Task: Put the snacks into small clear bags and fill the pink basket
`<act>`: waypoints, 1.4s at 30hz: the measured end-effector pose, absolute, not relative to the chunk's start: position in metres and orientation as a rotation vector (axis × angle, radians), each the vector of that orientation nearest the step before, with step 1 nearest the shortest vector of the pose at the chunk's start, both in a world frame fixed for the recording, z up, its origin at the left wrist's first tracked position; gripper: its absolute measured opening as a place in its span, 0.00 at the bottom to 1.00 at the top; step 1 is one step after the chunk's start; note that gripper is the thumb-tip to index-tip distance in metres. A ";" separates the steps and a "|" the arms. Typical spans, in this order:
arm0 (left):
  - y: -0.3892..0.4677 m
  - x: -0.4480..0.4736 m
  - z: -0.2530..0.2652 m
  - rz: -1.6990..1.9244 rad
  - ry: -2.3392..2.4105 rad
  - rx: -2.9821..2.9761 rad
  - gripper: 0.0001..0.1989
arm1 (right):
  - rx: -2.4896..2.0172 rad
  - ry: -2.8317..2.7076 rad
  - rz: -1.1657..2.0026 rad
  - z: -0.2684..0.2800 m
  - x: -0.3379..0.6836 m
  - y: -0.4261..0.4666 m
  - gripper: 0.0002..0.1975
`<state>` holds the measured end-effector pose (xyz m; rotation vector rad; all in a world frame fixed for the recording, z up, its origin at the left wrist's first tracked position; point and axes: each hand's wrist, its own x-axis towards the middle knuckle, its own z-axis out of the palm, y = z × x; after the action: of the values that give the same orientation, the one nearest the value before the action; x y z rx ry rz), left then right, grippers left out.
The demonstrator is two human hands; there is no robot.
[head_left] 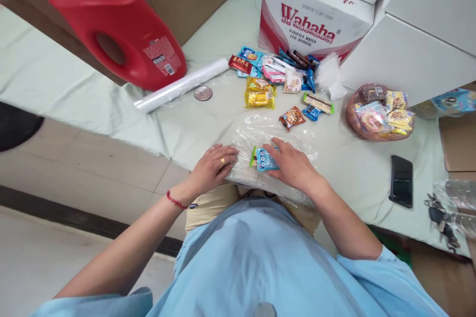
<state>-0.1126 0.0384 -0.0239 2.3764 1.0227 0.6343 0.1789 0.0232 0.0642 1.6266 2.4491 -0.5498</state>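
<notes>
The left hand [213, 166] lies palm down with fingers spread on the left edge of a clear plastic bag [260, 138], holding nothing; a ring shows on one finger and a red cord circles the wrist. The right hand [292, 163] rests on the bag too, its fingers loosely curled over a small blue snack pack [263, 159] that sits inside or on the bag; which of the two I cannot tell. The bag lies flat at the near edge of the pale green table [92, 94], just in front of the person. Beyond it is a loose heap of wrapped snacks [275, 77], with a yellow pack [259, 94] and a cookie pack [292, 118] nearer. A basket [379, 114] of snacks stands to the right, a phone [401, 181] near it. A roll of film [182, 85] and a red jug [111, 25] lie to the left, a Wahaha box [312, 15] behind.
</notes>
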 end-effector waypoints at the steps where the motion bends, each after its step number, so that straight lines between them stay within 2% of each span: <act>1: 0.038 -0.113 -0.024 0.644 1.026 2.379 0.10 | 1.602 2.446 -0.524 0.065 0.174 0.023 0.39; 7: 0.035 -0.111 -0.029 0.667 1.054 2.391 0.13 | 1.619 2.457 -0.405 0.061 0.163 0.020 0.31; 12: 0.033 -0.111 -0.033 0.660 1.087 2.389 0.17 | 1.580 2.477 -0.437 0.054 0.163 0.019 0.36; 18: 0.034 -0.111 -0.028 0.626 1.069 2.378 0.16 | 1.634 2.496 -0.572 0.050 0.171 0.018 0.34; 25: 0.033 -0.112 -0.028 0.642 1.070 2.393 0.16 | 1.638 2.475 -0.601 0.051 0.173 0.018 0.35; 29: 0.022 -0.118 -0.020 0.689 0.995 2.415 0.23 | 1.627 2.555 -0.685 0.054 0.188 0.012 0.36; 33: 0.010 -0.130 -0.014 0.579 0.861 2.518 0.33 | 1.714 2.874 -0.799 0.064 0.223 -0.011 0.22; 35: 0.007 -0.137 -0.016 0.483 0.812 2.542 0.34 | 1.650 2.997 -0.873 0.068 0.240 -0.030 0.20; 39: 0.010 -0.144 -0.024 0.463 0.818 2.565 0.28 | 1.509 2.963 -0.937 0.053 0.259 -0.075 0.31; 42: 0.019 -0.139 -0.022 0.554 0.852 2.489 0.15 | 1.642 2.937 -0.799 0.031 0.260 -0.098 0.25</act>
<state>-0.1387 0.0186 -0.0218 2.4888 0.8520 0.5540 0.2598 -0.0979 0.0312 1.6417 2.9373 -0.7987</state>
